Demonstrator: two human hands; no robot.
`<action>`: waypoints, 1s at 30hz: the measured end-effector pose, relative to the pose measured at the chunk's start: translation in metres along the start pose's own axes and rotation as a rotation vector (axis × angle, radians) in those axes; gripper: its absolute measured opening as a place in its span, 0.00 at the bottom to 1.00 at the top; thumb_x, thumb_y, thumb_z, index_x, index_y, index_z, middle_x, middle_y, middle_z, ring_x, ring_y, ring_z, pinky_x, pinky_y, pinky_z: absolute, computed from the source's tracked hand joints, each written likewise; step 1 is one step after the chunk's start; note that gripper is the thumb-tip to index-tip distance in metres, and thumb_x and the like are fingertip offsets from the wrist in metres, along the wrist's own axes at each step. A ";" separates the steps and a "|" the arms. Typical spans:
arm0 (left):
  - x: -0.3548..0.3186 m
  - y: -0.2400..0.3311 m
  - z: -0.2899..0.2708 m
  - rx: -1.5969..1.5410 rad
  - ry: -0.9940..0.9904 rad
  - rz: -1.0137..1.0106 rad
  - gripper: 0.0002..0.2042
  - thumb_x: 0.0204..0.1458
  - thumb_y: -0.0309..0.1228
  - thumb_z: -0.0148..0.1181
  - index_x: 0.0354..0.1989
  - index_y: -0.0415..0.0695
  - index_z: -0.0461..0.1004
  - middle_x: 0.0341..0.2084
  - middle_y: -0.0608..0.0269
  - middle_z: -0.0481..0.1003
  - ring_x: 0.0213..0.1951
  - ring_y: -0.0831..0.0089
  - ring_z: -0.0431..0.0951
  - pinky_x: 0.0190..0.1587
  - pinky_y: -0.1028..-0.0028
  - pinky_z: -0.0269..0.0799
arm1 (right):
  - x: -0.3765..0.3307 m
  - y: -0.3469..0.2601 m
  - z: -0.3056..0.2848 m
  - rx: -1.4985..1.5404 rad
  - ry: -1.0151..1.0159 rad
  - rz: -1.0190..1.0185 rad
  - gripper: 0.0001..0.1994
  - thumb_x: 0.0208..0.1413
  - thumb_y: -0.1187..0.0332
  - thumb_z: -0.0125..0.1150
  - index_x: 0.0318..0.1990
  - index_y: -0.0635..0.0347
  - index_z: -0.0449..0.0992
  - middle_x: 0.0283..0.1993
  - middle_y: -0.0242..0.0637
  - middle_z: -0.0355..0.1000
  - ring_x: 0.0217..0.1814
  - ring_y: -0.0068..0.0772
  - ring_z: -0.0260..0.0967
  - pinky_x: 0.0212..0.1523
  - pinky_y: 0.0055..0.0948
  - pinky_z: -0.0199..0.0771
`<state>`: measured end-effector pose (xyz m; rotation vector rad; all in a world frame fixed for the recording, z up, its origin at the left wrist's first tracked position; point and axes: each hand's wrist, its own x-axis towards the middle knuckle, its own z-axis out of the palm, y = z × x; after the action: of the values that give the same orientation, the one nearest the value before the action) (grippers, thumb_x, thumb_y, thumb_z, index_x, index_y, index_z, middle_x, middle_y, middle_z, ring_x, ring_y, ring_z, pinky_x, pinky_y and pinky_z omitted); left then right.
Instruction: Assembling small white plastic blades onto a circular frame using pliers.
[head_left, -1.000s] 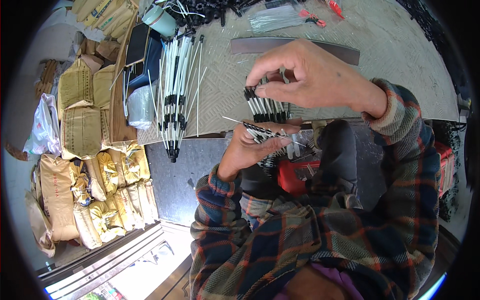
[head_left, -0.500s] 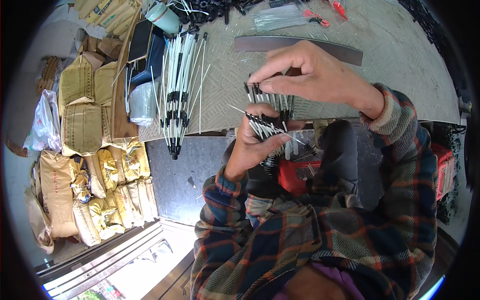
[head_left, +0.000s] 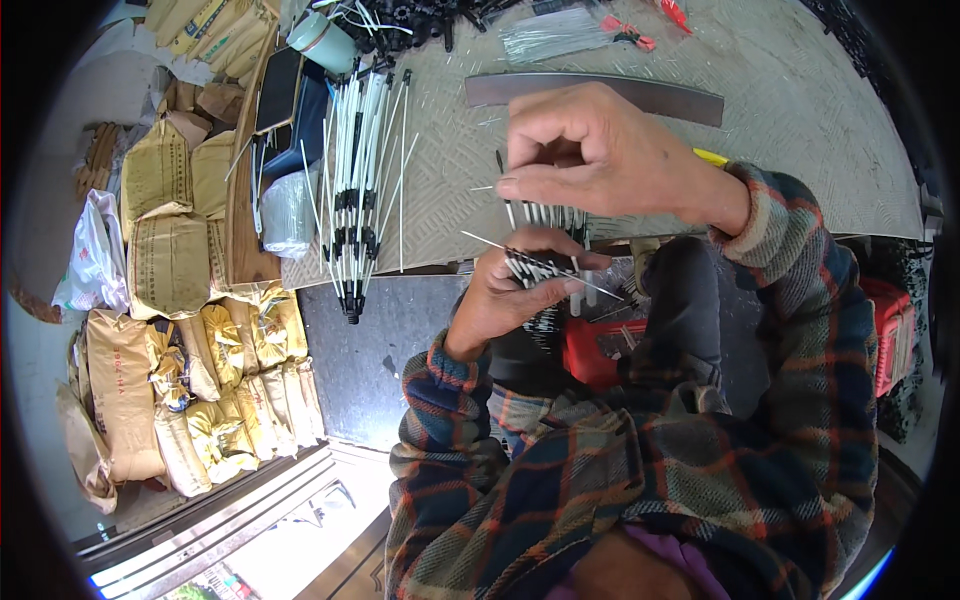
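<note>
My left hand (head_left: 500, 300) is closed around a bundle of thin white sticks with black sleeves (head_left: 533, 266), above the near table edge. One long thin rod (head_left: 488, 241) lies slantwise across the bundle and juts out on both sides. Behind the fingers, more white stick ends (head_left: 548, 214) stand in a row. Over them hangs my right hand (head_left: 600, 150), its fingers curled and the thumb near the forefinger. A short pale sliver shows at the thumb tip; whether it is pinched there I cannot make out.
Left on the table (head_left: 440, 170), a bundle of white and black rods (head_left: 352, 190) overhangs the edge. Beyond my right hand lies a dark flat strip (head_left: 640, 98). Clear thin rods (head_left: 555, 35), a pale green cup (head_left: 323, 42) and a plastic-wrapped pack (head_left: 290, 215) stand around. Brown packages (head_left: 165, 260) are stacked left.
My right hand has drawn back from the black stick tips, its forefinger curling in. My left hand has shifted slightly right and down with its bundle, which has tilted.
</note>
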<state>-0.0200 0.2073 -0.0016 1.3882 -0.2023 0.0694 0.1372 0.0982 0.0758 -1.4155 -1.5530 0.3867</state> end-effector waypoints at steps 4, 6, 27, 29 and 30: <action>0.002 0.008 0.005 0.024 0.009 -0.125 0.12 0.44 0.22 0.60 0.39 0.34 0.74 0.40 0.45 0.73 0.45 0.63 0.74 0.48 0.71 0.68 | -0.001 -0.005 -0.006 -0.034 0.003 0.155 0.08 0.53 0.68 0.53 0.32 0.64 0.74 0.32 0.33 0.71 0.28 0.20 0.65 0.28 0.18 0.64; -0.001 0.008 0.003 0.044 0.007 -0.110 0.12 0.45 0.20 0.58 0.41 0.35 0.73 0.42 0.49 0.73 0.45 0.67 0.73 0.48 0.73 0.68 | -0.011 0.002 -0.010 0.261 0.009 0.321 0.11 0.55 0.66 0.50 0.35 0.64 0.75 0.35 0.35 0.72 0.31 0.21 0.67 0.31 0.18 0.67; 0.000 0.003 -0.013 0.217 -0.224 -0.001 0.11 0.43 0.15 0.56 0.38 0.33 0.75 0.40 0.44 0.73 0.43 0.59 0.75 0.41 0.69 0.76 | -0.069 0.065 0.041 -0.594 -0.151 -0.160 0.27 0.51 0.58 0.49 0.59 0.57 0.56 0.60 0.38 0.57 0.63 0.36 0.54 0.62 0.34 0.53; -0.001 0.001 -0.012 0.139 -0.200 -0.016 0.12 0.43 0.14 0.55 0.38 0.34 0.75 0.41 0.44 0.73 0.42 0.59 0.75 0.40 0.70 0.76 | -0.072 0.065 0.037 -0.657 -0.100 -0.234 0.24 0.49 0.64 0.50 0.55 0.61 0.62 0.56 0.41 0.61 0.58 0.35 0.61 0.58 0.33 0.60; -0.002 0.002 -0.011 0.152 -0.183 -0.001 0.12 0.43 0.13 0.55 0.38 0.35 0.75 0.41 0.44 0.72 0.42 0.59 0.75 0.40 0.70 0.76 | -0.072 0.063 0.037 -0.661 -0.107 -0.233 0.24 0.49 0.64 0.50 0.55 0.61 0.62 0.56 0.41 0.61 0.58 0.35 0.61 0.58 0.33 0.60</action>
<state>-0.0209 0.2183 -0.0014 1.5467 -0.3542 -0.0446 0.1349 0.0641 -0.0211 -1.6873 -2.0168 -0.2240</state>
